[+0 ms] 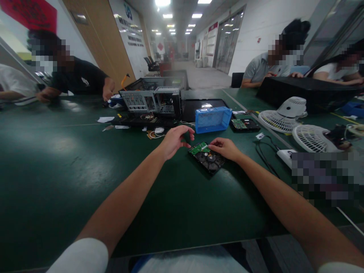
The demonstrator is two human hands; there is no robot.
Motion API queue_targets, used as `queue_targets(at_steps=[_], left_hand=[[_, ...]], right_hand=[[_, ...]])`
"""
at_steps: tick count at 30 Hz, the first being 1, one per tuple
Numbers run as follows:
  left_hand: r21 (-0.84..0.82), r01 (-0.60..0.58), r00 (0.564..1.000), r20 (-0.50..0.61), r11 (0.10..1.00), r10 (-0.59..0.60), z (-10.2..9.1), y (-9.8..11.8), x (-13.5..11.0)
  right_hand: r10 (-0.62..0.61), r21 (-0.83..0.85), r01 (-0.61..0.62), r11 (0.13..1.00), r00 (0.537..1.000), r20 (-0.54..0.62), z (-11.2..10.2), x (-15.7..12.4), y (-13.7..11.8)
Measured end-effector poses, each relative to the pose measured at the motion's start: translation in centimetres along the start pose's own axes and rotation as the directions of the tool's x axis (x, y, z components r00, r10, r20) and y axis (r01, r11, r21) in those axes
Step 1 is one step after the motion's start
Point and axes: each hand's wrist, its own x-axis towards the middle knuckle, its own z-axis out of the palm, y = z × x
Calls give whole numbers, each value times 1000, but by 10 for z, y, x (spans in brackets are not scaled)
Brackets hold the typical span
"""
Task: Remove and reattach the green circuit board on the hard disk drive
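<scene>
A hard drive (211, 162) lies on the green table in front of me, turned at an angle, its underside facing up. Its green circuit board (199, 148) shows along the far left part. My right hand (226, 149) is at the drive's far right side, thumb and forefinger pinched on the board's right end. Just beyond the drive's left corner, my left hand (176, 142) hovers with curved fingers apart and nothing between them. The right fingers partly cover the board's edge.
A blue plastic bin (213, 120) lies on its side beyond the drive, with another hard drive (245, 125) to its right. An opened computer case (153, 101) stands at the back left. White fans (280, 118) and a power strip (286, 156) with cables are at right. Other people sit across the table.
</scene>
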Motion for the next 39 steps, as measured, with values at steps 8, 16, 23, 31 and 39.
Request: queue_targets(at_steps=[8,16,23,31,39], left_hand=[[-51,4,999,-36,999,-6,6,1,-3],[36,-48,998,-48,998,50,7,2,-2],[27,-35,999,15,999,34,7,4,-4],[-86,16,1000,-9,996,-17,9,4,-4],[-99,9,999,-34,995,-13,7,6,-4]], right_hand=[[-2,-5,2,1000,1000,9,0,0,1],[-22,-6,22,1000,1000,-21,1,3,7],[-54,-20,53,998,998,-29,1,2,7],[-44,-15,44,999,999,-24,0,1,4],[-38,-28,37,999,999,-28,1,1,4]])
